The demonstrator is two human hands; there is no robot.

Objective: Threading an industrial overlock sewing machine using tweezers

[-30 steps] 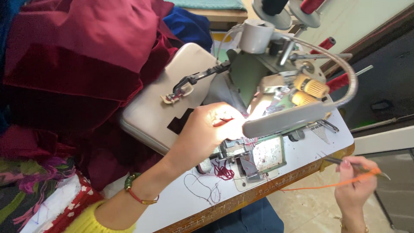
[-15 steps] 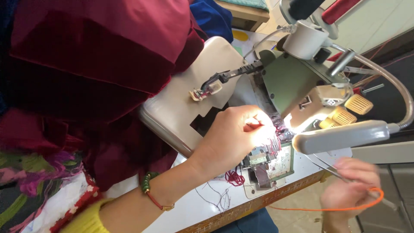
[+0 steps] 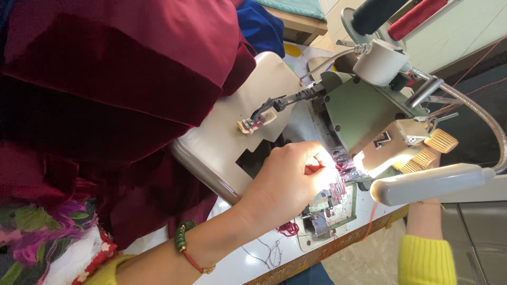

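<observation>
My left hand [image 3: 288, 182] rests at the needle area [image 3: 338, 184] of a green and beige overlock sewing machine [image 3: 364, 113]. Its thumb and forefinger pinch a bit of red thread [image 3: 314, 169]. A green bead bracelet [image 3: 182, 240] sits on that wrist. My right hand is hidden behind the white lamp head [image 3: 428, 183]. Only its wrist and yellow sleeve [image 3: 425, 258] show below the lamp. A thin orange thread [image 3: 372, 216] hangs beside the lamp.
A big heap of maroon velvet cloth [image 3: 116, 68] fills the left side, with blue cloth [image 3: 264, 26] behind it. The machine's beige cover [image 3: 237, 132] stands swung open. Red thread scraps [image 3: 288, 228] lie on the white table [image 3: 248, 264]. Thread cones [image 3: 417, 16] stand at the top right.
The view has moved closer to the machine. My right hand, which held tweezers and the orange thread, has gone up behind the lamp head. My left hand stays at the needle area.
</observation>
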